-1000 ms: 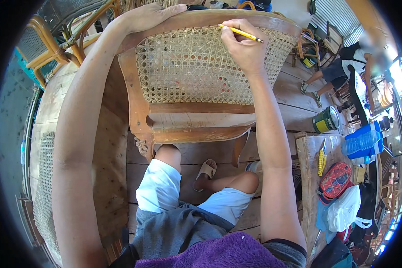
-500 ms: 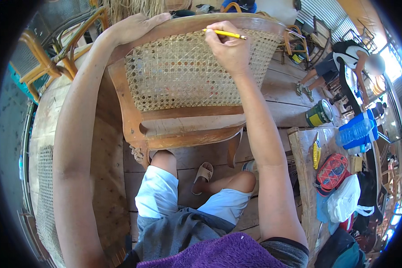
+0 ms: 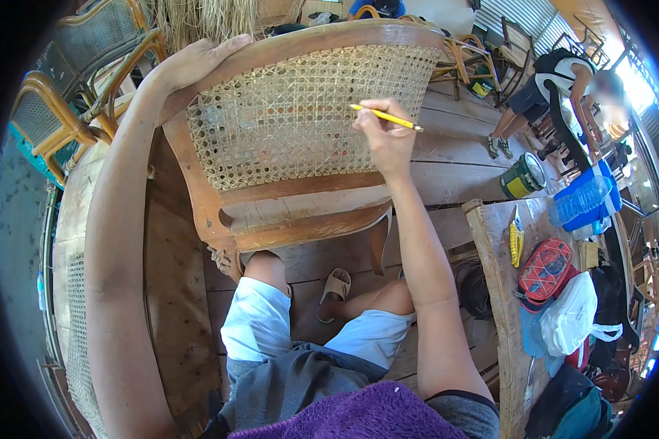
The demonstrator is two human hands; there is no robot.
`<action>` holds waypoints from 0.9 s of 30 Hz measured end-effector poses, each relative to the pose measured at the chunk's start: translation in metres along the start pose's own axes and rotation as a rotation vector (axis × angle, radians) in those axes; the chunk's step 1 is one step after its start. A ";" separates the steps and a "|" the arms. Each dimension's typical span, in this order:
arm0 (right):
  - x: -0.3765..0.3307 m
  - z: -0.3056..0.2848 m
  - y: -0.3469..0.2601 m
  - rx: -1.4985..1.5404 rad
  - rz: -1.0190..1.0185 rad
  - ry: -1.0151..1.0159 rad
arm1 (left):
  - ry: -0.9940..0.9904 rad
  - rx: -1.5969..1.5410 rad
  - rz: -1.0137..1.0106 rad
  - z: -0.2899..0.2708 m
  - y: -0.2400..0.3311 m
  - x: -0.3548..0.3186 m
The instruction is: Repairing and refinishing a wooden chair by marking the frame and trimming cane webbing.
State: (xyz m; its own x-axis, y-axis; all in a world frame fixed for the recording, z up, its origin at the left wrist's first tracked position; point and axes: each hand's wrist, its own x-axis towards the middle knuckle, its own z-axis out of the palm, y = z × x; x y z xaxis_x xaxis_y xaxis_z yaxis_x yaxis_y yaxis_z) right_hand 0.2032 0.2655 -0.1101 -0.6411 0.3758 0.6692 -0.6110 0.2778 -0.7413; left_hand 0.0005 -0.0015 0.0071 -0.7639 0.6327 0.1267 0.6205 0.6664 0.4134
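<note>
A wooden chair (image 3: 311, 219) with a woven cane back panel (image 3: 271, 124) stands before me, its curved top rail (image 3: 329, 36) at the far side. My left hand (image 3: 201, 62) grips that rail near its left corner, the fingers partly hidden behind it. In my right hand (image 3: 389, 139) is a slim yellow pencil (image 3: 386, 117), pinched between thumb and fingers. The hand hovers over the right part of the cane, and I cannot tell whether the pencil touches it.
To the right, a wooden bench (image 3: 490, 241) carries a yellow utility knife (image 3: 516, 241), a red pouch (image 3: 545, 269) and a white plastic bag (image 3: 570, 314). A green bucket (image 3: 522, 175) stands beyond it. Another person (image 3: 564, 88) bends over at far right. Rattan chairs (image 3: 44, 124) crowd the far left.
My right hand has come down from the top rail toward the middle right of the cane, still with the pencil. The left hand keeps its grip; the chair shifts slightly left in view.
</note>
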 end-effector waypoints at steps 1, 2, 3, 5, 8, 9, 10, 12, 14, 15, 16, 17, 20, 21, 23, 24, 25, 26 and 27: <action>0.004 -0.006 0.002 0.012 0.014 0.028 | 0.015 -0.006 -0.012 -0.001 0.001 -0.001; 0.009 -0.012 0.002 0.027 0.026 0.060 | 0.029 -0.011 -0.022 -0.001 0.003 -0.002; 0.017 -0.015 0.004 0.033 -0.010 0.068 | 0.033 -0.008 -0.027 -0.002 0.004 -0.003; 0.031 -0.020 0.005 -0.013 -0.012 0.073 | 0.039 0.000 -0.027 -0.002 0.006 -0.005; 0.045 -0.023 0.007 -0.046 -0.072 0.084 | 0.058 0.071 -0.094 -0.003 0.008 -0.005; 0.046 -0.022 0.008 -0.029 -0.087 0.064 | 0.025 0.053 -0.098 -0.004 0.007 -0.005; 0.047 -0.021 0.009 -0.004 -0.094 0.041 | 0.024 0.048 -0.104 -0.004 0.007 -0.003; 0.046 -0.018 0.009 -0.069 -0.099 0.047 | 0.029 0.041 -0.119 -0.002 0.005 0.000; 0.047 -0.015 0.007 -0.072 -0.102 0.048 | 0.086 0.028 -0.106 0.001 0.002 0.002; 0.049 -0.013 0.006 -0.078 -0.067 0.061 | 0.082 0.022 -0.103 0.002 0.000 0.002; 0.051 -0.011 0.004 -0.080 -0.114 0.045 | 0.079 0.020 -0.112 0.003 -0.001 0.004; 0.056 -0.010 0.001 -0.090 -0.127 0.037 | 0.085 0.021 -0.091 0.004 -0.003 0.004; 0.072 -0.005 -0.007 -0.146 -0.187 0.033 | 0.100 0.037 -0.074 0.003 -0.005 0.004; 0.079 -0.004 -0.009 -0.166 -0.212 0.038 | 0.099 0.044 -0.072 0.003 -0.005 0.004; 0.089 -0.002 -0.012 -0.176 -0.258 0.037 | 0.090 0.058 -0.077 0.002 -0.004 0.003; 0.092 -0.001 -0.012 -0.179 -0.251 0.028 | 0.081 0.066 -0.080 0.001 -0.003 0.002; 0.094 -0.001 -0.013 -0.182 -0.252 0.016 | 0.076 0.076 -0.073 0.001 -0.003 0.002; 0.096 -0.001 -0.013 -0.192 -0.243 0.016 | 0.079 0.066 -0.076 0.001 -0.002 0.002; 0.097 -0.001 -0.012 -0.219 -0.257 0.003 | 0.087 0.059 -0.071 0.001 -0.002 0.002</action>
State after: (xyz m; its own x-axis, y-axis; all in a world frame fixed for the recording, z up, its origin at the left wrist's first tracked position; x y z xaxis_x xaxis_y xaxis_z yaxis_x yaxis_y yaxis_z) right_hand 0.1491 0.2990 -0.0363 -0.4774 0.2718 0.8356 -0.6379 0.5468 -0.5424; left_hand -0.0018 -0.0013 0.0060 -0.8169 0.5486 0.1779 0.5721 0.7319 0.3703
